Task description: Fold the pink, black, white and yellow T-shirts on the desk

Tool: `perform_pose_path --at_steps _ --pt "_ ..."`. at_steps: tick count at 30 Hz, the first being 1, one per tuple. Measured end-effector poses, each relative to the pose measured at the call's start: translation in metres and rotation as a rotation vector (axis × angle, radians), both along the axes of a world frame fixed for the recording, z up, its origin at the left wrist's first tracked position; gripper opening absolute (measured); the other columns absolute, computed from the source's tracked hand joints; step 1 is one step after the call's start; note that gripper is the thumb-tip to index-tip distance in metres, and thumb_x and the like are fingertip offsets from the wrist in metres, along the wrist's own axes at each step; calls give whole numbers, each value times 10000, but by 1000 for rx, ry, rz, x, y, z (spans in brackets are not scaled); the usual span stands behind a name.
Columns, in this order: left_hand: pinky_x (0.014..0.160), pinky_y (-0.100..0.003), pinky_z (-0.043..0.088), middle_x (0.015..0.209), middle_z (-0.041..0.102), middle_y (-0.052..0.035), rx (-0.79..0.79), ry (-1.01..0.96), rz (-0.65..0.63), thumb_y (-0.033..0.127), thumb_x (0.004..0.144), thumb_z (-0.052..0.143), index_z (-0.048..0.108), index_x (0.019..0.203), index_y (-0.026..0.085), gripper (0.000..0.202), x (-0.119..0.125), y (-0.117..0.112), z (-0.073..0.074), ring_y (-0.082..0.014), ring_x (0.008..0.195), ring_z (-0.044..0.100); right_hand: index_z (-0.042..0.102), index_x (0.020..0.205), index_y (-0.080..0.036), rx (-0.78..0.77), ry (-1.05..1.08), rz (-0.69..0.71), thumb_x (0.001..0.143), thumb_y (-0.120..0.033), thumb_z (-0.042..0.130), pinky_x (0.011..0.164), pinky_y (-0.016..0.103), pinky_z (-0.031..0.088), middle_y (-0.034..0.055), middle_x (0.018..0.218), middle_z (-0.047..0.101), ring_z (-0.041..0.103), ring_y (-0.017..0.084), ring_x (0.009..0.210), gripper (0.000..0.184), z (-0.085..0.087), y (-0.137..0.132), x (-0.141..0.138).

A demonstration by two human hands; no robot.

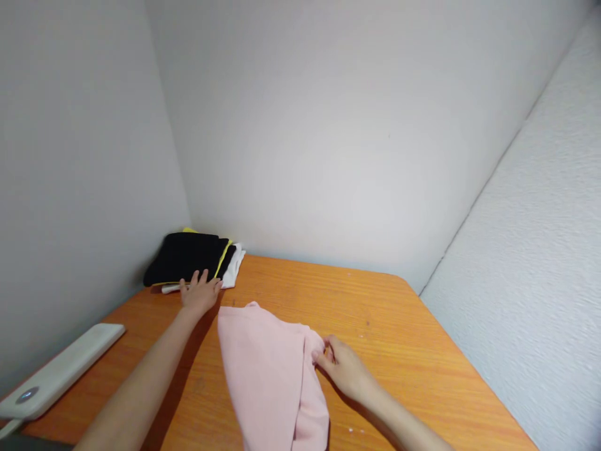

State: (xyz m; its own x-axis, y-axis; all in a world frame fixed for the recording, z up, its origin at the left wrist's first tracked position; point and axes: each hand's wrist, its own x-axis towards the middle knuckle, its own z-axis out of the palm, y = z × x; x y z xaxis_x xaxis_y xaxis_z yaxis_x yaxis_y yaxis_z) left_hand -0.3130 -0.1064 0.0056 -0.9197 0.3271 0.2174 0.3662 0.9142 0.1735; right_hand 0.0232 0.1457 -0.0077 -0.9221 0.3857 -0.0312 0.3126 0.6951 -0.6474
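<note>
A pink cloth [267, 369] lies partly folded on the orange wooden table [389, 319], reaching down to the near edge. My right hand [345, 366] pinches its right edge with fingers closed on the fabric. My left hand [200, 291] is stretched forward, fingers spread and flat, resting against the front edge of a folded stack of clothes [192, 258] in the far left corner: a black garment with yellow trim on top, a white one beneath.
A white oblong device [56, 373] with a round button lies at the table's left edge. Grey walls close in on the left and back; a textured white wall runs along the right.
</note>
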Motion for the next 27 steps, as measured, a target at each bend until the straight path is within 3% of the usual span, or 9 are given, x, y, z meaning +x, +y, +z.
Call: perform_pose_path --at_steps 5,7,9,13,16,18,22,24,27 --pt "1078 -669 109 1452 412 -259 51 -77 -57 338 893 408 644 1182 73 457 17 12 25 -455 1396 235 553 760 -179 100 180 215 816 -155 513 619 254 322 0 725 558 481 148 685 73 11 -3 -31" --pt "1071 -534 273 1343 544 -203 93 -181 -207 380 893 401 655 1150 113 449 32 30 33 -374 1300 420 556 780 -185 245 342 276 801 -92 483 715 279 351 19 812 559 487 173 797 120 27 3 -40" --pt "923 -382 433 1109 685 -121 123 -348 -369 436 865 436 710 994 155 412 48 48 37 -289 1068 596 575 820 -195 335 453 304 808 -73 466 784 309 364 39 892 558 482 195 878 165 45 13 -47" --pt "566 -285 433 709 685 -58 160 -702 -548 417 672 636 694 653 136 288 81 63 39 -227 657 615 590 949 -203 365 570 158 817 -93 480 834 340 392 73 979 566 494 223 945 204 74 29 -53" --pt "517 -260 396 692 652 -34 266 -837 -620 385 634 670 680 698 129 264 106 58 47 -192 608 580 575 986 -185 356 586 35 853 -189 512 837 340 400 88 986 589 523 230 946 148 80 22 -48" --pt "548 -246 408 760 642 -24 380 -862 -661 404 681 648 659 796 139 288 122 53 56 -174 662 574 588 839 -184 297 474 46 909 -325 496 750 308 402 66 839 617 557 209 812 182 79 7 -42" --pt "624 -219 420 846 581 -1 581 -856 -734 432 781 597 583 885 163 289 156 46 80 -133 737 525 570 574 -185 -21 161 165 968 -581 307 604 268 371 23 540 569 547 156 547 617 75 -29 -32" --pt "631 -207 414 852 563 7 613 -899 -833 454 787 625 588 909 167 315 171 42 92 -118 734 504 589 574 -174 -166 132 206 962 -618 260 587 255 373 17 510 552 542 148 526 675 76 -41 -28" --pt "550 -188 374 773 526 22 580 -1056 -1038 498 770 688 614 905 161 370 190 33 106 -87 628 456 545 566 -168 -218 144 272 934 -623 322 547 243 342 2 522 505 479 133 530 626 81 -51 -18"
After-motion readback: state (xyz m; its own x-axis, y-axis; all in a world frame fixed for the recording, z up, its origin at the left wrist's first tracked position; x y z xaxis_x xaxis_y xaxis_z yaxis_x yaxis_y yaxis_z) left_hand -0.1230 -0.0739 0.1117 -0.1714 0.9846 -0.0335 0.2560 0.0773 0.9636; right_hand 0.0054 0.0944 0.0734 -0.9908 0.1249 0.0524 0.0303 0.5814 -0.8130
